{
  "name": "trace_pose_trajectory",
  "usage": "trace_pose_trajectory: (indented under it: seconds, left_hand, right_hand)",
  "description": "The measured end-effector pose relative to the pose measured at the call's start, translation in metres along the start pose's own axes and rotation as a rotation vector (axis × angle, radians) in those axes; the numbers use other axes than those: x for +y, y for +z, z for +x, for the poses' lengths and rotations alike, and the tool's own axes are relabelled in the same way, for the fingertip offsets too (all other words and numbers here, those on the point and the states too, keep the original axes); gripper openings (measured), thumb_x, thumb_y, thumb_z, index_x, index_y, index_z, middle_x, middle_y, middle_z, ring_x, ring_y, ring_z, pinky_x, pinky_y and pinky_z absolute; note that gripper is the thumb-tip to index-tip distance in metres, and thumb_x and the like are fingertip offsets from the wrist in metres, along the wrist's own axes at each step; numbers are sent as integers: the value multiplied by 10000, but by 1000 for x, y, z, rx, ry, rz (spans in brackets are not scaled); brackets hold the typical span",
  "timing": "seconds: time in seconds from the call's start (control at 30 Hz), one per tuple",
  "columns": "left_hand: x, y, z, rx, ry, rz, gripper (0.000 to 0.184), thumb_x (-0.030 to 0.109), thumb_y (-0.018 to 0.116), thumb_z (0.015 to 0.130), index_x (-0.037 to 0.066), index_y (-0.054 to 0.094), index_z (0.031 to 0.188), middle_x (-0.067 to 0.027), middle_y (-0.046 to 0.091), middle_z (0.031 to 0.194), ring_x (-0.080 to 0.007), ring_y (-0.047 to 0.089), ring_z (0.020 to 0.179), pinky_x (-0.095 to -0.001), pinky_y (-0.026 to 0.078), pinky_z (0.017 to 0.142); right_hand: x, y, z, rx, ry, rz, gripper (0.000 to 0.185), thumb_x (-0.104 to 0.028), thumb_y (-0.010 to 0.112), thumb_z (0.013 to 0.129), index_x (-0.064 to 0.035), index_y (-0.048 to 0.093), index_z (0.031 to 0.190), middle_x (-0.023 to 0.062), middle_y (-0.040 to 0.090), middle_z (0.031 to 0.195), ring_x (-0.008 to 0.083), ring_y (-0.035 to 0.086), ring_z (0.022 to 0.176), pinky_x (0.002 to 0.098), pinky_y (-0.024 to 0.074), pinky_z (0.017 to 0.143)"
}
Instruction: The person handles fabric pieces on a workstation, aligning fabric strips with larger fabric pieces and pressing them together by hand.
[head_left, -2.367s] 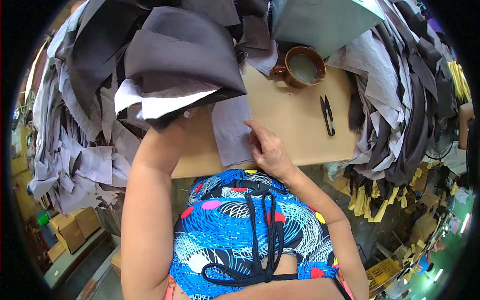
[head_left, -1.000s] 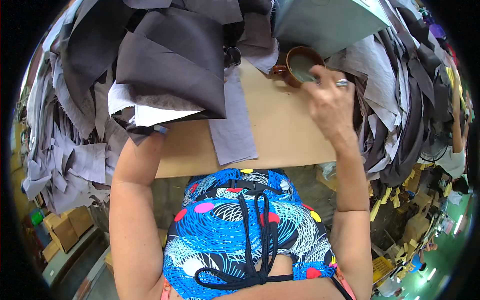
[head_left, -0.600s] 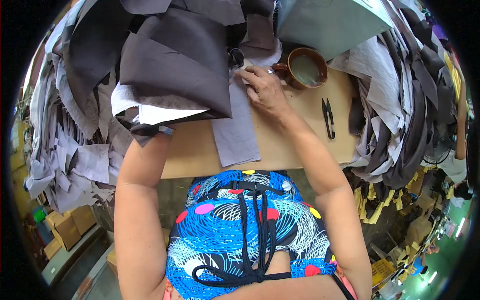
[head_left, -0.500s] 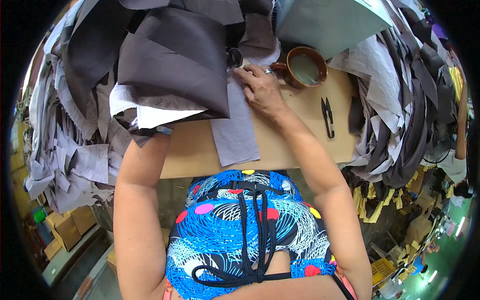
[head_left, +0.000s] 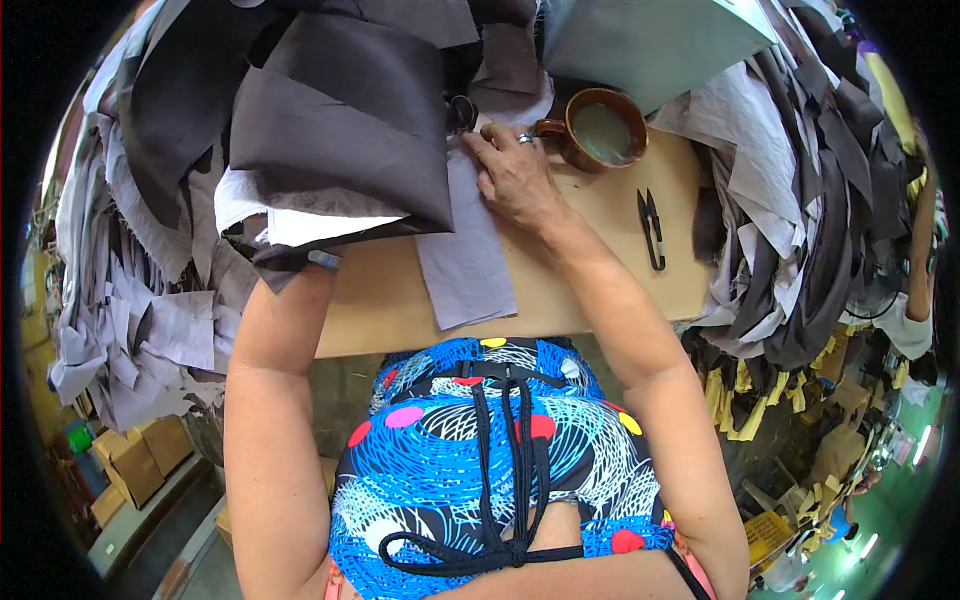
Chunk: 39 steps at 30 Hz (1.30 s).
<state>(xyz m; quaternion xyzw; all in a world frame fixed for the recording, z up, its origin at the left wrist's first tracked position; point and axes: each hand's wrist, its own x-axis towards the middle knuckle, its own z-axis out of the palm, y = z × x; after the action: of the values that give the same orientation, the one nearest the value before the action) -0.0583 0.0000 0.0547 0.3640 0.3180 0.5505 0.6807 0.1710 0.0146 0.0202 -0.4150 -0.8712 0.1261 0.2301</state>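
Note:
My right hand (head_left: pixel 513 178), with a ring on one finger, rests over the upper right edge of a narrow grey fabric strip (head_left: pixel 465 265). Its fingers are bent and closed on the strip. A large dark brown fabric piece (head_left: pixel 345 130) with white cloth (head_left: pixel 320 226) under it covers my left hand, so only the forearm shows. What that hand holds is hidden. Just right of my right fingers stands a brown mug (head_left: pixel 606 130) of cloudy liquid, its handle towards the hand. Black thread snips (head_left: pixel 652 230) lie farther right, blades pointing away from me.
The tan tabletop (head_left: pixel 590 290) ends close to my body. A pale grey box-like block (head_left: pixel 650 45) stands behind the mug. Grey and dark fabric pieces hang in heaps at the left (head_left: pixel 165 330) and right (head_left: pixel 745 170). Another person's arm (head_left: pixel 920 250) shows at the far right.
The view has shifted slightly, moving the table things a little left and up in the picture. My right hand stays at the strip, with its fingers slightly changed. The left hand remains hidden.

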Motion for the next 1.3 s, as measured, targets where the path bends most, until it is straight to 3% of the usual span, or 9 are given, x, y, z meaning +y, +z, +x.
trace_pose_trajectory:
  seconds: [0.4, 0.5, 0.6, 0.7, 0.8, 0.9, 1.0, 1.13, 1.3]
  left_hand:
    - [1, 1, -2, 21, 4, 51, 458, 371, 467, 896, 93, 417, 1258, -98, 427, 1277, -256, 426, 1172, -409, 323, 1009]
    - [1, 1, -1, 24, 7, 57, 452, 367, 468, 897, 92, 421, 1253, -97, 430, 1272, -253, 428, 1169, -406, 324, 1007]
    - [1, 1, -3, 30, 10, 56, 446, 364, 468, 898, 91, 425, 1249, -95, 434, 1267, -250, 430, 1167, -404, 326, 1006]
    - [1, -1, -5, 40, 21, 58, 440, 360, 469, 899, 90, 429, 1244, -93, 438, 1263, -247, 432, 1164, -401, 328, 1004]
    - [1, -3, -6, 41, 28, 49, 434, 357, 469, 900, 88, 433, 1240, -91, 441, 1258, -244, 434, 1161, -398, 329, 1002]
    - [1, -3, -5, 37, 30, 56, 428, 353, 469, 901, 87, 436, 1235, -90, 445, 1253, -241, 436, 1159, -396, 331, 1000]
    - [0, -1, -5, 38, 34, 66, 422, 350, 470, 902, 86, 440, 1231, -88, 449, 1249, -238, 438, 1156, -393, 333, 998]
    - [-1, 0, -6, 37, 34, 71, 415, 345, 470, 903, 85, 445, 1225, -85, 453, 1242, -234, 440, 1153, -389, 335, 995]
    - [-2, 0, -5, 37, 43, 90, 405, 339, 471, 904, 83, 452, 1217, -83, 460, 1235, -229, 444, 1148, -385, 338, 992]
  right_hand:
    - [6, -8, 4, -114, -33, 126, 372, -30, 550, 714, -182, 632, 1044, 92, 560, 998, 267, 556, 901, 391, 414, 748]
    - [-1, -8, 7, -52, 11, 115, 365, -4, 533, 707, -185, 654, 1000, 77, 569, 968, 266, 560, 889, 387, 424, 744]
    - [0, -8, 3, -59, -27, 65, 358, 20, 520, 713, -158, 658, 991, 78, 572, 942, 279, 561, 873, 376, 441, 737]
    - [10, -12, -3, -117, -69, 239, 341, 32, 531, 714, -127, 664, 985, 91, 576, 931, 285, 560, 859, 357, 448, 729]
    - [9, -2, 1, 42, -8, 261, 321, 31, 557, 702, -103, 671, 970, 91, 579, 924, 281, 557, 849, 354, 445, 723]
    - [9, -7, -3, 17, -93, 183, 303, 35, 568, 699, -93, 678, 950, 90, 581, 926, 279, 555, 841, 356, 440, 722]
    - [15, -16, -22, -31, -252, 262, 295, 32, 564, 714, -103, 681, 948, 95, 575, 912, 276, 553, 834, 361, 434, 721]
    - [7, -12, -11, -20, -123, 197, 349, 8, 599, 705, -137, 663, 1016, 86, 570, 912, 262, 549, 825, 372, 429, 724]
    - [-2, -22, -22, -78, -190, 147, 361, 14, 597, 725, -137, 643, 1050, 91, 571, 928, 268, 551, 830, 368, 431, 730]
